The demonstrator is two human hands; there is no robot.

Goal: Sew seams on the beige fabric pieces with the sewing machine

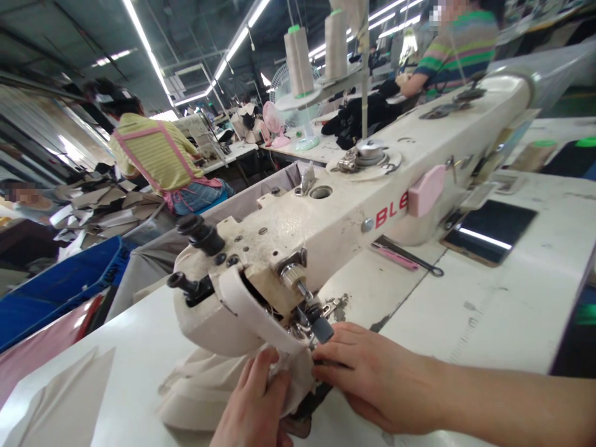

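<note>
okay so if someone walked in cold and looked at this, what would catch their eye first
The big cream sewing machine running diagonally across the white table, with red letters on its arm. At its needle end, the left hand and right hand press pale fabric under the head. Behind, two tall thread cones stand on a rack, and a person in a yellow striped top sits at the left.

Long factory hall under a dark ceiling (93, 25), lit by rows of fluorescent tubes (149, 53). White worktables (512, 310) in lines, with a blue bin (60, 285) at the left, stacked cardboard pieces (102, 208), a pink desk fan (272, 121) and tall thread cones (298, 59) further back.
</note>
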